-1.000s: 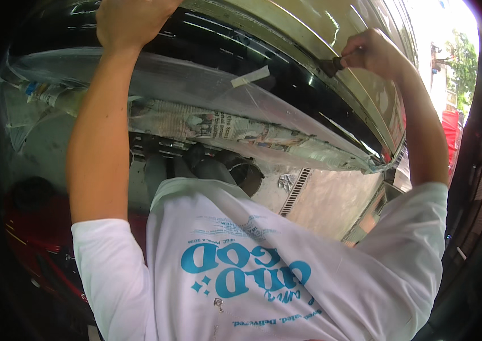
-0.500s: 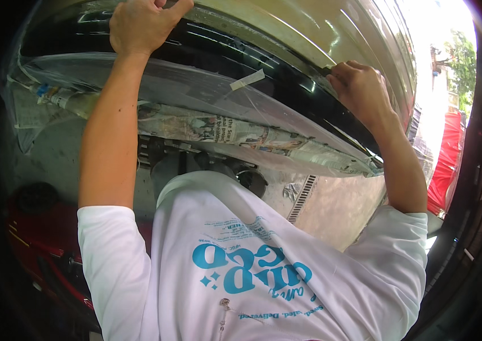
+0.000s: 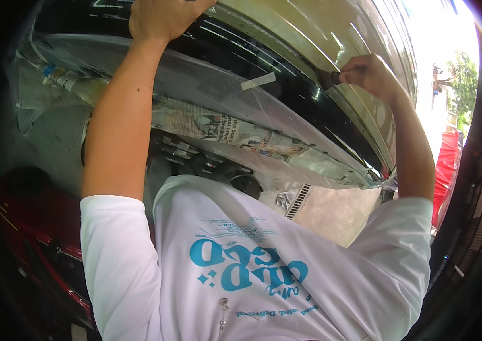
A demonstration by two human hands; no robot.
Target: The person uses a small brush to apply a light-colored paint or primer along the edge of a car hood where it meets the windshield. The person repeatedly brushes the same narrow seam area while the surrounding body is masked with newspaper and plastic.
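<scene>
Pale concrete floor (image 3: 337, 213) below, red sheet (image 3: 445, 170) at right. My right hand (image 3: 369, 74) curled closed on small dark scraper-like tool (image 3: 326, 79), at lower edge of glossy olive-gold curved vehicle panel (image 3: 286, 17). Tool probably light, stiff; best held by handle end. Panel likely slick, scratchable. My left hand (image 3: 164, 20) farther left, fingertips cropped; can't tell grip. Sideways room along panel edge; glossy black band (image 3: 241, 54), thin clear plastic sheet (image 3: 195, 85) border below.

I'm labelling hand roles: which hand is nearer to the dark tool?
Right. The right hand holds the dark tool; the left hand is well to its left, at the picture's upper edge.
</scene>
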